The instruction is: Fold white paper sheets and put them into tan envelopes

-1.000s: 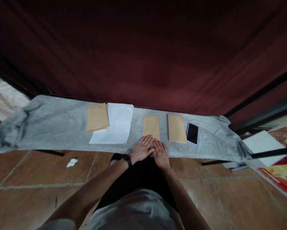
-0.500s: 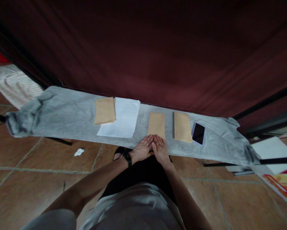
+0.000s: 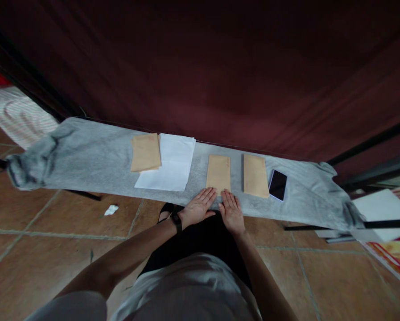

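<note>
My left hand and my right hand lie flat, fingers stretched out, on the grey cloth of a long narrow table. Both rest just below the near end of a brown envelope, fingertips at its edge, with a small gap between the hands. A black band is on my left wrist. A second brown envelope lies to the right, then a dark phone. To the left sit white sheets and a stack of brown envelopes.
A dark red curtain hangs behind the table. The floor is brown tile with a crumpled white scrap. A striped cloth lies at far left; white board and colourful prints at far right.
My hands have drawn slightly apart; they were touching side by side at the envelope's near end. The view shifted a little to the left and down.
</note>
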`<state>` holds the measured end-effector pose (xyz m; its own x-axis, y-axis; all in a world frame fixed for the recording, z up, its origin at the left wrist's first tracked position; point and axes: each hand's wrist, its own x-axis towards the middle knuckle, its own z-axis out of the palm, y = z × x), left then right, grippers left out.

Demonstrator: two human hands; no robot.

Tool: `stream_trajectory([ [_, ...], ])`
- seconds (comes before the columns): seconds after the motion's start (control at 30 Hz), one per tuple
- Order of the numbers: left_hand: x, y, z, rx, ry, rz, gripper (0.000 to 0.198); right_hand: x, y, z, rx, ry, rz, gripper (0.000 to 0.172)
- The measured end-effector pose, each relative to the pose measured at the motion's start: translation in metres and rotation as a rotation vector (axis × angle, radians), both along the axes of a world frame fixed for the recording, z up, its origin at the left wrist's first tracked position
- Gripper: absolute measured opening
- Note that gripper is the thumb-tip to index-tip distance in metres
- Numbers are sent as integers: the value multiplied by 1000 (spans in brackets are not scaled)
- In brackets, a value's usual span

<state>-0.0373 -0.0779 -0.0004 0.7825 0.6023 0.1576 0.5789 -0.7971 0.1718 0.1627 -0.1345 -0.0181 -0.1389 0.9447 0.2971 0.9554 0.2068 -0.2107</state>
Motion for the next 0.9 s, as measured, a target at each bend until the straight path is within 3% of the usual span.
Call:
stream_trajectory([
  [0.53,-8,-4,-1,-2,6,46,76,25,-14,4,-7,18,-71,50],
  [0.67,-11,-5,-5,9,-14,60,74,15,-10,9,-2,35,-102,51],
  [0.9,-9,-5,-7,41,-30,63,72,-17,1,17,-45,31,-10,49],
])
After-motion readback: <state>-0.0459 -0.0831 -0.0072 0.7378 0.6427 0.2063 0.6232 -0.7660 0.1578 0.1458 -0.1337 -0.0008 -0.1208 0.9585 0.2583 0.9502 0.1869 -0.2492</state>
